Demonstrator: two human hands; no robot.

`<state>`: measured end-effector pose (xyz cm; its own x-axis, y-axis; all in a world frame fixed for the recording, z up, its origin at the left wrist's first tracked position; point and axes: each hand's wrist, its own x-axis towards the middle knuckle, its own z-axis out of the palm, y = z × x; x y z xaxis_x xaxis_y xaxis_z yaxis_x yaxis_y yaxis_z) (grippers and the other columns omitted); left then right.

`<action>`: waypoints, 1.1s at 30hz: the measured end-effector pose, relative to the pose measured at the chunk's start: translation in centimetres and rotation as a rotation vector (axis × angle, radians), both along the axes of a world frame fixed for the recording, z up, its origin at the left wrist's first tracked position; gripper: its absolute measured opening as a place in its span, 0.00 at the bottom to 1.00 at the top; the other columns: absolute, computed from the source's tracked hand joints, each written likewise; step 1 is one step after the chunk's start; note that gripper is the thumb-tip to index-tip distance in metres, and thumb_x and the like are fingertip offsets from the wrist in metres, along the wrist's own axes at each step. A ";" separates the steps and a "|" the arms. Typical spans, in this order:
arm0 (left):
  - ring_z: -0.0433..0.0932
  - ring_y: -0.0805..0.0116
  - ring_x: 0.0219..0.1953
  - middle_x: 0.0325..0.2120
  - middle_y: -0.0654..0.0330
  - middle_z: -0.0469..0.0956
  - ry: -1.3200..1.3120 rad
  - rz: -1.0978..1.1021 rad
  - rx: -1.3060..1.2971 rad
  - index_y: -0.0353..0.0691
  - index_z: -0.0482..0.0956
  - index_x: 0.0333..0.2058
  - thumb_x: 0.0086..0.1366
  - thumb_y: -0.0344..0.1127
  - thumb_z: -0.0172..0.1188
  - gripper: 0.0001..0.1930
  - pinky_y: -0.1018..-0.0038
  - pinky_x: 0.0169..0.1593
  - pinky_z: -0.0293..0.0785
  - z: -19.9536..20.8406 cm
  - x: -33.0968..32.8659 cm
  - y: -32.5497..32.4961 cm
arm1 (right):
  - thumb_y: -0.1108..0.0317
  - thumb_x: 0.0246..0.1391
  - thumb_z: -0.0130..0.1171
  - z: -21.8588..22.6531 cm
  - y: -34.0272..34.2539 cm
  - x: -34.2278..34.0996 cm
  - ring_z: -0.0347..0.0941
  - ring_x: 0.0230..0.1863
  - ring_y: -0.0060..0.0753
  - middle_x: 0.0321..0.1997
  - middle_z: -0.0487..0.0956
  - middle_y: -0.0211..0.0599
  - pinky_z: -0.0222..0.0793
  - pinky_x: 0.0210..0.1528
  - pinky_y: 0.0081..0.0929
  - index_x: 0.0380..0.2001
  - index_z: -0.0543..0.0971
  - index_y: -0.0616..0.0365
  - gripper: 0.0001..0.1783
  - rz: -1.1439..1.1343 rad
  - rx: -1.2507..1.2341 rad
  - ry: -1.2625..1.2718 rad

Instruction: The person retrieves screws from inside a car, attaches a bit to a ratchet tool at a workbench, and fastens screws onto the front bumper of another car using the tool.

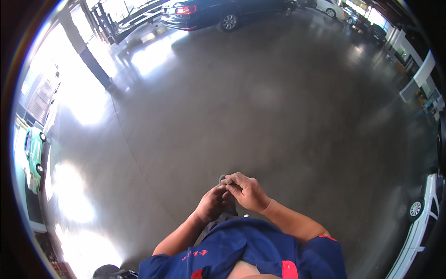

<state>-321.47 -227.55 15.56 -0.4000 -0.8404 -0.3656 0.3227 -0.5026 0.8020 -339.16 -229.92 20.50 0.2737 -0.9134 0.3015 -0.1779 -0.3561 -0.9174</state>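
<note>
- Navy-blue cloth work shirt with red trim (260,239) fills the lower edge, nearest the camera; dark grey trousers (224,217) show just beyond it.
- Bare left hand (212,203) and bare right hand (248,191) meet in front of the body, fingers curled inward and fingertips together, the right thumb and forefinger bent as if pinching.
- Small, greyish, rounded shape (221,177) shows just beyond the joined fingertips; whether it is grasped, or lies lower down behind them, I cannot tell.
- Close finger work seems under way, judging by the pose; no finished result shows, and how much is left cannot be read.
- Smooth dark grey floor (288,111) spreads around the person, with nothing set down just beside the hands.
- Black sedan (204,15), mint-green car (35,156) and white car with silver wheels (416,235) stand well apart, untouched by either hand.
</note>
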 end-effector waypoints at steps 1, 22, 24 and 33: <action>0.67 0.74 0.30 0.28 0.69 0.68 0.013 -0.033 -0.019 0.44 0.73 0.38 0.73 0.40 0.46 0.09 0.75 0.37 0.68 -0.8 -0.5 -5.5 | 0.73 0.60 0.60 -0.6 -4.3 -0.2 0.82 0.38 0.48 0.37 0.83 0.45 0.78 0.39 0.34 0.40 0.78 0.58 0.06 -0.053 -0.095 0.054; 0.68 0.72 0.24 0.24 0.65 0.67 -0.055 -0.031 0.161 0.41 0.68 0.35 0.72 0.34 0.47 0.06 0.71 0.33 0.73 1.9 -20.1 -89.5 | 0.67 0.56 0.60 1.9 -87.5 -22.6 0.79 0.40 0.55 0.37 0.83 0.47 0.75 0.43 0.44 0.38 0.81 0.58 0.08 0.016 0.036 0.259; 0.70 0.72 0.25 0.24 0.65 0.69 -0.143 0.012 0.072 0.42 0.68 0.35 0.72 0.36 0.46 0.07 0.71 0.34 0.74 2.1 -20.6 -94.6 | 0.67 0.55 0.62 1.8 -93.6 -23.1 0.80 0.40 0.52 0.37 0.83 0.45 0.75 0.43 0.42 0.37 0.81 0.57 0.08 0.110 -0.012 0.320; 0.69 0.70 0.24 0.22 0.63 0.69 -0.043 -0.109 0.136 0.40 0.69 0.36 0.73 0.37 0.48 0.08 0.71 0.32 0.72 -8.1 -32.8 -130.9 | 0.51 0.57 0.61 -9.1 -126.8 -41.0 0.80 0.44 0.48 0.38 0.83 0.49 0.74 0.45 0.40 0.39 0.81 0.58 0.19 0.129 0.398 0.419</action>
